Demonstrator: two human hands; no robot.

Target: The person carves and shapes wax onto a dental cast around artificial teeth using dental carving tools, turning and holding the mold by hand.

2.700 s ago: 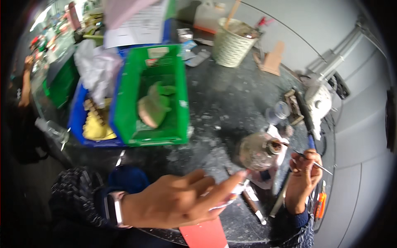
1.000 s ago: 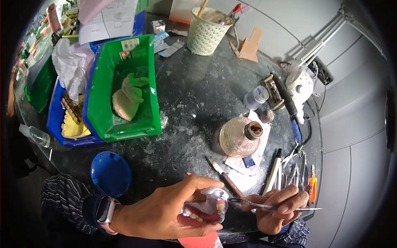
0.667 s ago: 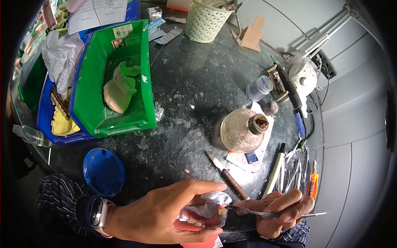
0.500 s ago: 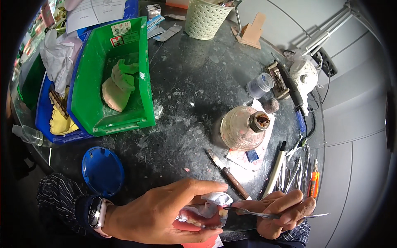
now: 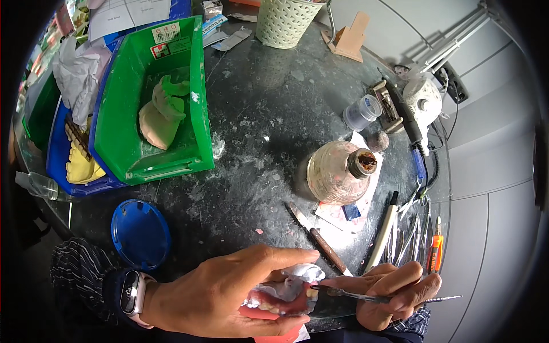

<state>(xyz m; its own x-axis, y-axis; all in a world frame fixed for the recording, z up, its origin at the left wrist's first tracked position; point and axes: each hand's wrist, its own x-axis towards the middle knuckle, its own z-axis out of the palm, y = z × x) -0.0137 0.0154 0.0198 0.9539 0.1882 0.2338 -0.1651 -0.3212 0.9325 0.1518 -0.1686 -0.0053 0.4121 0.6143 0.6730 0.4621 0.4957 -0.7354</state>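
Observation:
My left hand [image 5: 226, 286] grips a dental model [image 5: 286, 291] with pinkish wax, tooth shapes and a pale top, near the bench's front edge. My right hand [image 5: 394, 294] holds a slim metal instrument [image 5: 363, 297], its dark rounded tip at the right side of the model, by a tooth. A pink-red sheet [image 5: 283, 334] shows beneath. Just beyond lie a wooden-handled knife [image 5: 326, 246], a cream pen-like tool [image 5: 383, 237], several metal instruments and an orange-handled tool [image 5: 436, 251]. A glass bottle [image 5: 331, 174] with a crusted neck stands on a stained paper.
Green bin [image 5: 194, 143] with plaster models, blue bin [image 5: 57, 166] with yellow cast and crumpled paper at left. Blue lid [image 5: 140, 234], plastic bottle [image 5: 37, 186], woven cup [image 5: 283, 23], cardboard stand [image 5: 349, 43], clear jar [image 5: 360, 114], handpiece [image 5: 406, 114] and lamp arm [image 5: 452, 40] surround the dark bench [image 5: 251, 131].
My right hand came down from beside the bottle, bringing the instrument to the model in my left hand. Lately both hands stay together with slight shifts; the view has drifted a little.

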